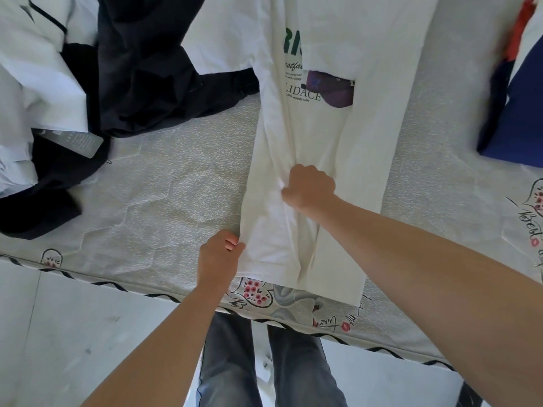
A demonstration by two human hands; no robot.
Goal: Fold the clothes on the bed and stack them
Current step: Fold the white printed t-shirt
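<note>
Head view: left hand pinches white shirt edge; right hand fingers bunch its middle.

Matt white cloth shirt with a printed front — quilted, textured mattress fabric beneath.

1 white tee, 2 hands, 1 dark garment, 1 mattress

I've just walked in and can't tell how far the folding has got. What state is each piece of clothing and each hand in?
White T-shirt: flat on the mattress, long sides folded in, not yet folded across.
Left hand: pinching the shirt's left edge near the hem.
Right hand: fist bunching cloth mid-shirt.
Dark garment: crumpled, unfolded.
White garment: crumpled, unfolded.
Navy garment: at the frame's right edge, blurred, state unclear.
</note>
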